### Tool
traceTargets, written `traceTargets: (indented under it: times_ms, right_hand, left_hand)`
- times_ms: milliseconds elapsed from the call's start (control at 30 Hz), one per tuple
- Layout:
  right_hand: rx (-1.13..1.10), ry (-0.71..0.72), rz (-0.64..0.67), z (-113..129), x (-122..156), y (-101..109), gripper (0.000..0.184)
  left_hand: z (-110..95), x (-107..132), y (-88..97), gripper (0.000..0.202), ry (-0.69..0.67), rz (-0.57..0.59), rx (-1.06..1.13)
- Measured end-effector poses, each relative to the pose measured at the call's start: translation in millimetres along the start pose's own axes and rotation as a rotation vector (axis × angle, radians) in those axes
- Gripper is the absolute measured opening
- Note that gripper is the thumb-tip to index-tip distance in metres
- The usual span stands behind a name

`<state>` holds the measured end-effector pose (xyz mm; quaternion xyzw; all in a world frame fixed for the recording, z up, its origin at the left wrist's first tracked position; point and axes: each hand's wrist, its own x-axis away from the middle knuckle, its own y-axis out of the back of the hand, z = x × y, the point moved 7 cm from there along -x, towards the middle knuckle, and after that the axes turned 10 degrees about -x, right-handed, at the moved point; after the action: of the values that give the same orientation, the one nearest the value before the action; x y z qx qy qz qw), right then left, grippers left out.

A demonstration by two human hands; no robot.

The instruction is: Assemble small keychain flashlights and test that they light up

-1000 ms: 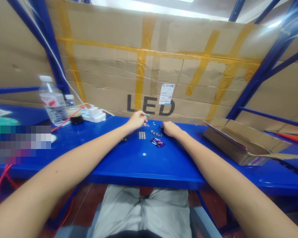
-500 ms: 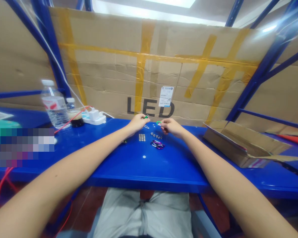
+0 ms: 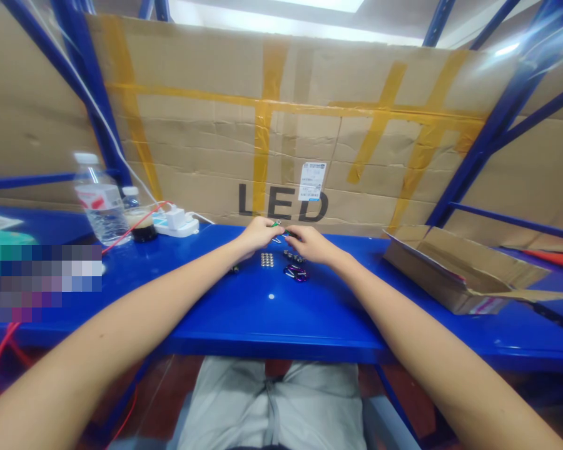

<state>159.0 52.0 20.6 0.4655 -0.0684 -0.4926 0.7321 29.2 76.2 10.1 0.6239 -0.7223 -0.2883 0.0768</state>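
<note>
My left hand (image 3: pixel 257 234) and my right hand (image 3: pixel 310 242) meet over the far middle of the blue table (image 3: pixel 309 312). Both are pinched shut around a small green clip (image 3: pixel 276 224) held between them. Just below the hands lie a block of small silver magnets (image 3: pixel 267 260), a row of tiny metal pieces (image 3: pixel 294 255) and purple carabiners (image 3: pixel 296 272). A single small silver dot (image 3: pixel 271 296) lies nearer to me.
A taped cardboard wall marked LED (image 3: pixel 284 204) stands behind the table. A water bottle (image 3: pixel 101 201), a dark-filled cup (image 3: pixel 141 222) and a white power strip (image 3: pixel 176 221) with a red cable sit at the left. An open cardboard box (image 3: pixel 464 269) lies at the right.
My right hand has risen from the table with a small green piece and moved left to meet my left hand. The left hand has stayed about where it was.
</note>
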Motion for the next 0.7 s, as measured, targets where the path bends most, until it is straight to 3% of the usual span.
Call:
traceTargets:
  times_ms: [167, 400, 700]
  right_hand:
    - [0.194, 0.128, 0.009, 1.6, -0.7, -5.6, 0.022]
    - [0.3, 0.154, -0.002, 0.9, -1.9, -8.5, 0.02]
    - [0.023, 0.042, -0.192, -9.5, -7.7, -1.0, 0.019]
  left_hand:
    - [-1.9, 0.6, 0.2, 0.03, -0.04, -0.018, 0.007]
    - [-1.6, 1.6, -2.3, 0.029, -0.035, -0.018, 0.022]
    - [-11.2, 1.6, 1.2, 0.022, -0.088, -0.056, -0.074]
